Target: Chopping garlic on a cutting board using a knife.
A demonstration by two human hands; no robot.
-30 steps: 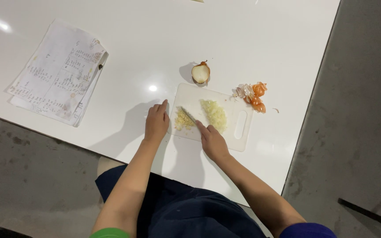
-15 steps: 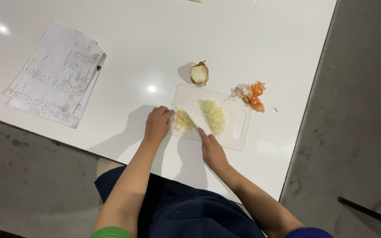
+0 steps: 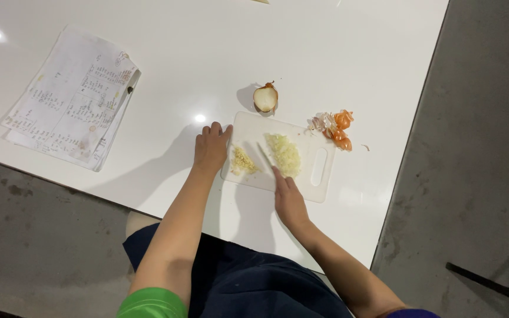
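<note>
Your left hand (image 3: 210, 148) rests flat, fingers spread, on the left edge of the white cutting board (image 3: 319, 188). Your right hand (image 3: 290, 200) is closed around what looks like a knife (image 3: 264, 155), its blade angled across the board between two heaps. The small yellowish pile (image 3: 243, 161) lies just beside your left hand; the larger pale chopped pile (image 3: 284, 154) sits right of the blade. A halved onion (image 3: 265, 98) and orange peelings (image 3: 336, 127) lie just beyond the board. The table (image 3: 219, 53) edge runs close below your right hand; papers (image 3: 72, 106) lie well apart leftward.
</note>
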